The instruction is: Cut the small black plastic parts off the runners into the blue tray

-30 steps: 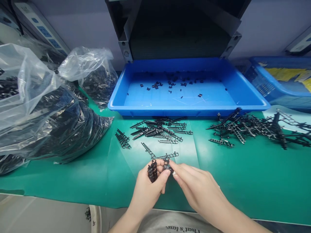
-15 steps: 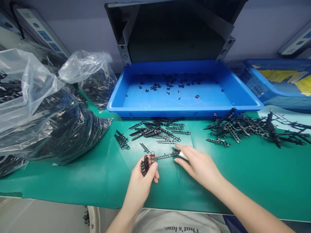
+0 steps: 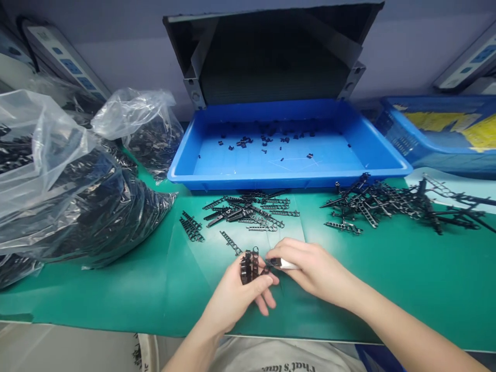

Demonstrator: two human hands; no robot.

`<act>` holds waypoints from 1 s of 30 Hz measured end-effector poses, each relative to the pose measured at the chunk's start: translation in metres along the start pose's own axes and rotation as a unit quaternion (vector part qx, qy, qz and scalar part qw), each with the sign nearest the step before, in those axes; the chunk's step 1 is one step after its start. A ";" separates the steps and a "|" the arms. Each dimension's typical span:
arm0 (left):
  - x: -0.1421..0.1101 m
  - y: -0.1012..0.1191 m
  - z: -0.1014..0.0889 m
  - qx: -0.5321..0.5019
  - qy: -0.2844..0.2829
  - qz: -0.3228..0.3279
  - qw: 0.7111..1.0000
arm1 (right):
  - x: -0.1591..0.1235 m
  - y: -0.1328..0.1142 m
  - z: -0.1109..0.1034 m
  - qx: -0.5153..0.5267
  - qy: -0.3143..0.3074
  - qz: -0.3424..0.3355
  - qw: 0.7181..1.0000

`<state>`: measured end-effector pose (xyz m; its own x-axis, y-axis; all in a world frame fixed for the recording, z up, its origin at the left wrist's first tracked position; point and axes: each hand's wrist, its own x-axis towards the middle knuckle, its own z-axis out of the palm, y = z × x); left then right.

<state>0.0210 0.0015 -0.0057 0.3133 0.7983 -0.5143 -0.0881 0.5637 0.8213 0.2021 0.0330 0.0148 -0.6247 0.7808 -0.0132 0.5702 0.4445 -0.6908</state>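
**A:** ok what's in your hands right now?

**B:** My left grip (image 3: 236,292) is closed on a small bunch of black strips (image 3: 245,267), thumb across the front, a couple of fingers loose underneath. My right grip (image 3: 315,266) is wrapped around a tool (image 3: 290,264), white body, dark tip pointing at the bunch.

**A:** is the tip touching them?

**B:** Honestly can't tell. It's right beside the strip end that sticks out past my thumb, but that bit is too small and dark to read.

**A:** and the counter?

**B:** Green counter (image 3: 387,294), bunch held above it near my edge. One loose strip (image 3: 229,242) lies just past my left fingers. Behind that is a messy pile (image 3: 248,213), with a little cluster (image 3: 191,227) off to its left. Over on the right there's a big tangle (image 3: 382,204) of similar black stuff.

**A:** what's the blue thing?

**B:** A tray (image 3: 290,183) at the back, black bits (image 3: 244,142) scattered inside. A blue basket (image 3: 399,126) with something yellow in it sits to the right. Left side is a fat clear bag (image 3: 101,206) full of black parts, plus a smaller bag (image 3: 153,142) behind it.
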 end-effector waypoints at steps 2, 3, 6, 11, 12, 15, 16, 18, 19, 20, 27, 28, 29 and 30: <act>0.000 -0.002 0.005 -0.017 0.014 0.008 1.000 | -0.003 -0.003 0.007 0.014 0.050 0.051 0.997; 0.000 -0.002 0.007 -0.021 0.026 0.015 0.999 | -0.005 -0.005 0.010 0.018 0.067 0.080 0.994; -0.002 0.000 0.007 -0.033 0.060 0.030 0.997 | -0.010 -0.011 0.018 0.021 0.058 0.111 0.992; -0.005 0.003 0.009 -0.018 0.082 0.038 0.996 | -0.015 -0.019 0.027 -0.013 0.026 0.066 0.997; -0.006 0.003 0.010 -0.008 0.086 0.038 0.996 | -0.015 -0.020 0.028 -0.024 0.030 0.064 0.997; -0.007 0.003 0.012 0.010 0.097 0.038 0.995 | -0.015 -0.020 0.031 -0.055 0.049 0.056 0.996; -0.007 0.003 0.012 0.013 0.098 0.039 0.994 | -0.015 -0.020 0.032 -0.064 0.055 0.052 0.995; -0.008 0.003 0.012 0.016 0.100 0.039 0.994 | -0.015 -0.020 0.033 -0.076 0.066 0.043 0.994; -0.008 0.003 0.012 0.019 0.101 0.039 0.994 | -0.014 -0.021 0.033 -0.079 0.071 0.038 0.994; -0.008 0.003 0.012 0.021 0.104 0.039 0.994 | -0.014 -0.021 0.033 -0.083 0.075 0.034 0.993; -0.010 0.002 0.019 0.006 0.153 0.047 0.987 | -0.016 -0.023 0.035 -0.107 0.088 0.032 0.990; -0.010 0.002 0.020 0.001 0.159 0.052 0.986 | -0.017 -0.023 0.036 -0.107 0.093 0.033 0.989; -0.010 0.001 0.020 -0.003 0.162 0.055 0.985 | -0.017 -0.023 0.037 -0.106 0.096 0.032 0.989; -0.009 0.001 0.021 -0.006 0.165 0.058 0.985 | -0.017 -0.023 0.038 -0.107 0.102 0.028 0.989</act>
<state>0.0379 -0.0100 0.0051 -0.0243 0.8814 -0.4718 -0.1162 0.4663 0.8770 0.1789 -0.0069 0.0034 -0.4807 0.8696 0.1130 0.7148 0.4632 -0.5240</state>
